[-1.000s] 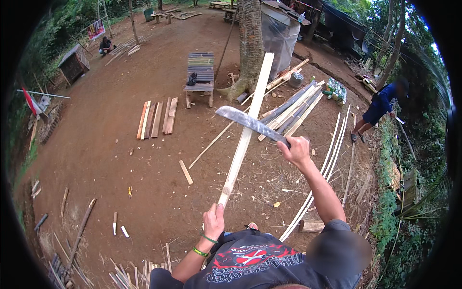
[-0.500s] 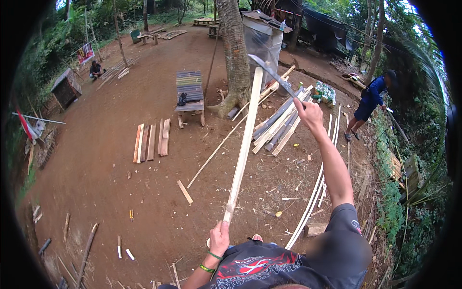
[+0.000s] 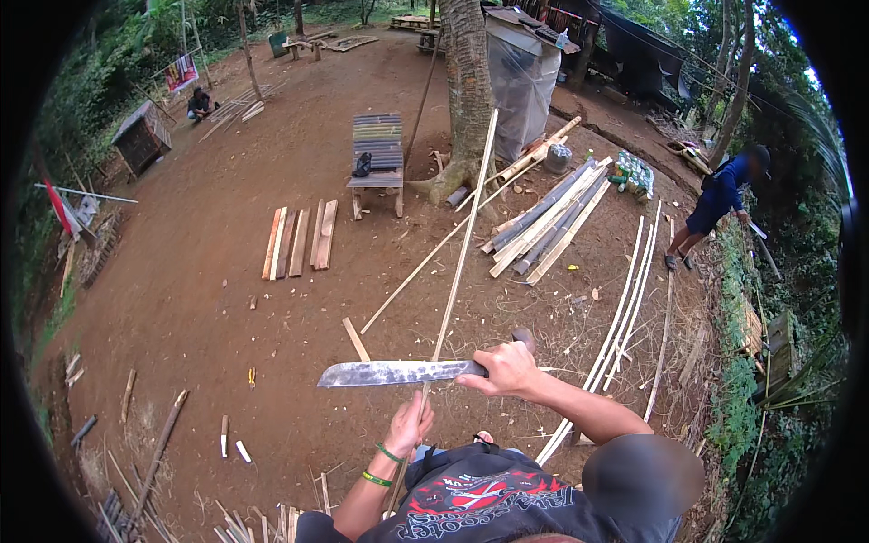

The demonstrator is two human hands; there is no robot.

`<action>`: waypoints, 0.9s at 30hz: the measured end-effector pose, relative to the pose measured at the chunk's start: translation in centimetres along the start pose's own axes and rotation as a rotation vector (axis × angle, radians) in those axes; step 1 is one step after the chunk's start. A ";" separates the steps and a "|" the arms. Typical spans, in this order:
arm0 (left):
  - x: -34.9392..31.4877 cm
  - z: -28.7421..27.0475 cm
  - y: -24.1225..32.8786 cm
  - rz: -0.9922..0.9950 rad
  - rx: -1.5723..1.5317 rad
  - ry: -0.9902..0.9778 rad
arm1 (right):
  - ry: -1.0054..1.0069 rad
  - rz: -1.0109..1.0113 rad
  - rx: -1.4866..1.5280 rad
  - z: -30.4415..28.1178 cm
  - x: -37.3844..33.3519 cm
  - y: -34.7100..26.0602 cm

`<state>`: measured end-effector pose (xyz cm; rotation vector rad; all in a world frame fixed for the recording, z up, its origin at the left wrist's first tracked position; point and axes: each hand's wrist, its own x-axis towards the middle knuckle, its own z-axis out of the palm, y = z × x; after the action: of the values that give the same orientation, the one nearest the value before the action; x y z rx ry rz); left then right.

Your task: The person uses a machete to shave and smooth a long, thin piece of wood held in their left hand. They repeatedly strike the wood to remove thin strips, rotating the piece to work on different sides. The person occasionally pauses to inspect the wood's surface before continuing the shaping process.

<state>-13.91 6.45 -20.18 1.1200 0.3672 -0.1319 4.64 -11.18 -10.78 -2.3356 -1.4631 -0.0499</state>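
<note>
My right hand grips the dark handle of a machete. Its wide, stained grey blade points left and lies level across the strip in the picture, just above my left hand. Whether the edge touches the strip, I cannot tell. My left hand, with green and yellow bands on its wrist, is closed around a long pale bamboo strip. The strip leans up and away toward the tree trunk, its narrow side showing. Its lower end runs down beside my left forearm.
Split bamboo pieces lie piled ahead to the right, with long thin strips nearer. Short boards rest left of a slatted bench. A tree trunk stands ahead. A person in blue stands right; another crouches far left.
The machete has come down from its raised place at upper right to lie level over the strip. The strip has turned from its broad face to its narrow side.
</note>
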 end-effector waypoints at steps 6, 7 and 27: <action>-0.6 -0.2 -1.5 0.187 0.217 0.159 | -0.015 0.034 -0.131 -3.0 2.8 4.2; -0.9 -0.4 -1.6 0.199 0.197 0.139 | 0.057 0.108 -0.139 -4.0 3.4 5.2; -0.5 1.1 -1.4 0.153 0.266 0.058 | 0.125 -0.263 -0.299 -3.9 0.5 5.4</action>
<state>-14.59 4.84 -20.80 1.4127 0.3205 -0.0127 10.27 -14.14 -8.73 -2.2934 -1.7913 -0.5078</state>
